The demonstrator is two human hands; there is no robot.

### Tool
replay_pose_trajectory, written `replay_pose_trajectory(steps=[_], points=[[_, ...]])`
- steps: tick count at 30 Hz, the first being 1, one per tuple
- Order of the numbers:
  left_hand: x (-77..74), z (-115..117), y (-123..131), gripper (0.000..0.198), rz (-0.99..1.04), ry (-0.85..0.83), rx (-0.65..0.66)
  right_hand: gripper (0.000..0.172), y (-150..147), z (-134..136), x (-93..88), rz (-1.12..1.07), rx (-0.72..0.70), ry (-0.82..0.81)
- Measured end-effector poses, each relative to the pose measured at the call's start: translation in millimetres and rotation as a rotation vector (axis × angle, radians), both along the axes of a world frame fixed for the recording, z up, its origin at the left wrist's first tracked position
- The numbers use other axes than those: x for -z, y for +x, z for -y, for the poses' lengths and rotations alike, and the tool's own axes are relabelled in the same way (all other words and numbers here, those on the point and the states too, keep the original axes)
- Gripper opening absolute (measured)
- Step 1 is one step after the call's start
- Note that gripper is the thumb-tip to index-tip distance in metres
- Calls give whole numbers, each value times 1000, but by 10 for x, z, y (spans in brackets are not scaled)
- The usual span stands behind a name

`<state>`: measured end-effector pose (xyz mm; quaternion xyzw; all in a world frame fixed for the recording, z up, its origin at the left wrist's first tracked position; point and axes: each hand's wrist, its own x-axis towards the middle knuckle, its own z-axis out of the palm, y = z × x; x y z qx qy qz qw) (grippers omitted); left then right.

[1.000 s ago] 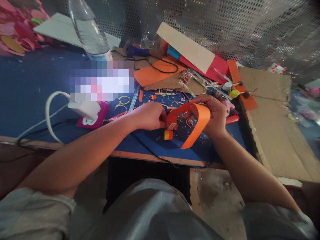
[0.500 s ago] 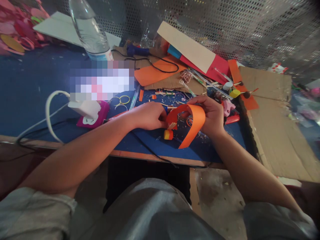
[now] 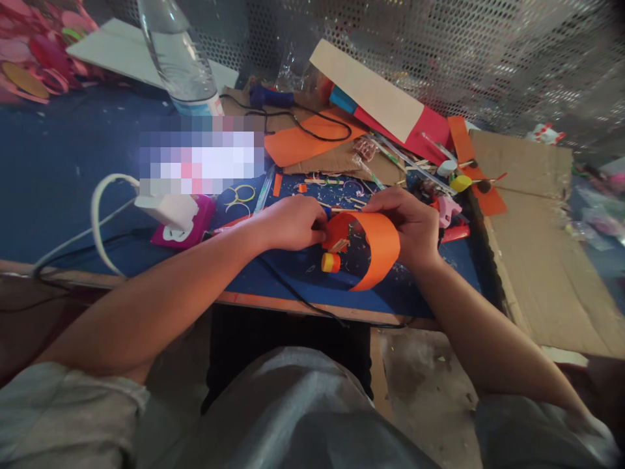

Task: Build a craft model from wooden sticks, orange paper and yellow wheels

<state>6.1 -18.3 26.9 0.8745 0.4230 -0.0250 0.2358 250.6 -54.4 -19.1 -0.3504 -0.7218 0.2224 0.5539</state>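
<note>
A curled strip of orange paper (image 3: 385,251) spans the space between my hands over the blue tabletop. My left hand (image 3: 297,223) is closed, thumb and fingers pinching the strip's left end. My right hand (image 3: 409,225) grips the strip from behind on the right, its fingertips reaching along the upper edge; part of those fingers is hidden by the paper. Several short wooden sticks (image 3: 338,245) show at the strip's left end; I cannot tell whether they are attached to it. A small yellow and orange cap-like piece (image 3: 331,263) sits just below them.
A water bottle (image 3: 188,71) and a magenta power socket (image 3: 185,225) with a white plug stand to the left. Behind my hands lie orange paper sheets (image 3: 303,140), coloured card and scraps. Cardboard (image 3: 541,241) covers the right side. A black cable (image 3: 293,293) crosses the front edge.
The orange strip's loop has turned and dropped a little, now showing more of its broad outer face. My right fingers have shifted slightly left along its edge. My left hand has barely moved.
</note>
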Motion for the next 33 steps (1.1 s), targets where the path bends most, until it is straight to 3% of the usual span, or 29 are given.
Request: replay_pose_trajectory(steps=[7, 13, 18, 25, 33], points=[[-11, 12, 11, 20, 18, -37, -2, 13, -6, 16, -20, 39, 4, 25], [57, -12, 17, 32, 2, 78, -95, 19, -26, 29, -39, 35, 13, 5], [100, -44, 25, 26, -8, 122, -95, 17, -36, 47, -50, 67, 10, -32], [110, -38, 47, 25, -2, 108, -111, 31, -35, 32, -23, 55, 29, -99], [85, -18, 53, 27, -16, 86, -122, 34, -57, 16, -2, 38, 49, -112]])
